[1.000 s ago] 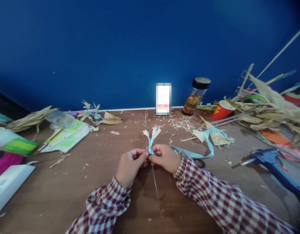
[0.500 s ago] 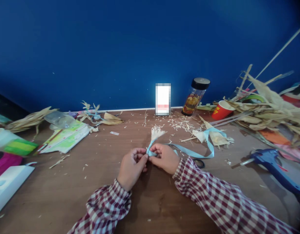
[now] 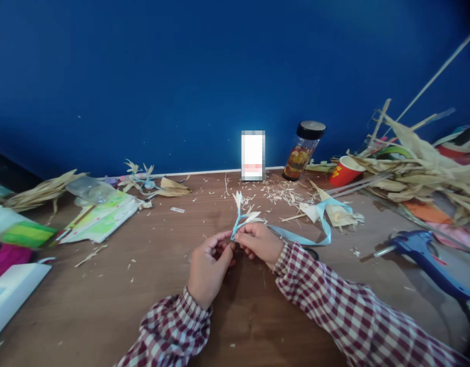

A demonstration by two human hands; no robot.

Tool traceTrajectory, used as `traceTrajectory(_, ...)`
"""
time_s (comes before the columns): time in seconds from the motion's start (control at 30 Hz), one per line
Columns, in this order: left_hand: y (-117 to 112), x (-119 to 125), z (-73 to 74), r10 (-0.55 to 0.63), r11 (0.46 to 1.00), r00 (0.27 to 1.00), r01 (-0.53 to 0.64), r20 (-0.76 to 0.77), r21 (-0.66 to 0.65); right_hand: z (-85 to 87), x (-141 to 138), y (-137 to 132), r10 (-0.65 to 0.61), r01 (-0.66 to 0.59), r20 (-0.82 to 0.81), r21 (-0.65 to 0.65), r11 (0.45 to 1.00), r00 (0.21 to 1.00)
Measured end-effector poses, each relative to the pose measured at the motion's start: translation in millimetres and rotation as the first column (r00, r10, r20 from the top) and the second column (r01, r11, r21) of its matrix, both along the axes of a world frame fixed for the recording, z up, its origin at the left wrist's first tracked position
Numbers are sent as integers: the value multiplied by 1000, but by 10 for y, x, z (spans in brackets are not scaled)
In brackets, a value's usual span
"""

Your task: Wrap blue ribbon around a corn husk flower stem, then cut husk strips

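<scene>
Between my hands stands a small husk flower (image 3: pixel 238 200), pale petals on a stem wound with light blue ribbon; a second pale bloom leans off to the right. My left hand (image 3: pixel 211 259) is closed, thumb and fingers pinching the base of the stem. From the other side my right hand (image 3: pixel 261 242) pinches the stem just above, and its fingers partly hide the join. A light blue ribbon (image 3: pixel 306 238) runs from behind my right hand across the table to the right. Black scissor handles (image 3: pixel 313 253) show partly beside my right sleeve.
A blue glue gun (image 3: pixel 426 257) lies at right, below a heap of dry corn husks (image 3: pixel 418 165). A red paper cup (image 3: pixel 344 172), a tilted glass bottle (image 3: pixel 302 153) and a blurred bright screen (image 3: pixel 253 155) stand at the back. Left are a painted paper (image 3: pixel 101 216) and a white box (image 3: pixel 17 293).
The flower has turned, so its two blooms now show apart, one upright and one to the right. Both hands stay closed on the stem; the view has shifted slightly.
</scene>
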State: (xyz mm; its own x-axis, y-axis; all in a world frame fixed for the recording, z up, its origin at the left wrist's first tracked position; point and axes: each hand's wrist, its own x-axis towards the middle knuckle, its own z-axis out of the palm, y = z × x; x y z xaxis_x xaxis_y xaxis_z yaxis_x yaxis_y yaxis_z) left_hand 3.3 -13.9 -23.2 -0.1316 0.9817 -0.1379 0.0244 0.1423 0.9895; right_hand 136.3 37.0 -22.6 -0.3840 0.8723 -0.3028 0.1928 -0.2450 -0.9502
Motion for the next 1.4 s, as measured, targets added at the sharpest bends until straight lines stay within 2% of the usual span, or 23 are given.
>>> traceTrajectory(0.37, -5, 33, -6, -21, 999, 997, 23, 81, -29, -56, 12, 1, 13, -18, 64, 85, 996, 998)
traceTrajectory(0.53, -5, 25, -5, -43, 998, 991, 50, 123, -48, -100, 11, -5, -9, -10, 100, 184, 983, 995)
traceTrajectory(0.77, 18, -21, 19, 66, 990, 964, -32, 256, -135, -84, 14, -16, 19, -51, 123, 267, 962, 992)
traceTrajectory(0.9, 75, -94, 78, 68, 977, 935, 9, 348, -213, 1, 25, -23, 75, -128, 174, 312, 941, 982)
traceTrajectory(1.07, 122, -200, 111, -81, 951, 935, 177, 347, -254, 83, 50, -39, 169, -229, 208, 307, 924, 963)
traceTrajectory(1.13, 123, -209, 110, -116, 944, 941, 204, 317, -259, 98, 51, -47, 169, -238, 232, 315, 919, 958)
traceTrajectory(1.3, 112, -148, 107, -53, 961, 963, 122, 264, -249, 84, 35, -53, 93, -180, 259, 337, 924, 961)
traceTrajectory(1.4, 118, -130, 104, -4, 971, 973, 59, 229, -234, 81, 31, -39, 140, -184, 208, 212, 960, 968)
